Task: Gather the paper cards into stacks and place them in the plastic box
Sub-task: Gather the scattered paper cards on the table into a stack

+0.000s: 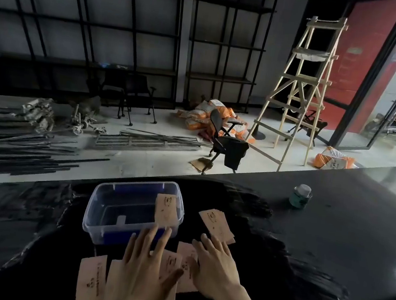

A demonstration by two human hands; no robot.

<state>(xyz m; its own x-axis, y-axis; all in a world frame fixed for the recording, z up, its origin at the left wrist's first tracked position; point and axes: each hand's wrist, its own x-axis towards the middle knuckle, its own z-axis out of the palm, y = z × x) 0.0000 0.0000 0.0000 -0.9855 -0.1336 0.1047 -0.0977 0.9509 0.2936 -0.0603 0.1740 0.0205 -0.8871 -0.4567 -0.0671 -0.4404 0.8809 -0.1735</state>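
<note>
A clear plastic box (96, 214) stands on the dark table, just beyond my hands. One pinkish paper card (167, 209) leans inside its right end. A small stack of cards (215, 223) lies to the right of the box. Several more cards lie flat near the table's front edge, one at the left (91, 282) and others under and between my hands (185, 260). My left hand (141, 274) rests flat with spread fingers on the middle cards. My right hand (215, 269) lies flat beside it, its fingertips at the near edge of the right stack.
A small jar with a pale lid (300, 196) stands on the table at the far right. Beyond the table's far edge (290, 173) the floor holds an office chair (226, 141), a wooden ladder (302, 88), metal bars (14, 147) and orange sacks.
</note>
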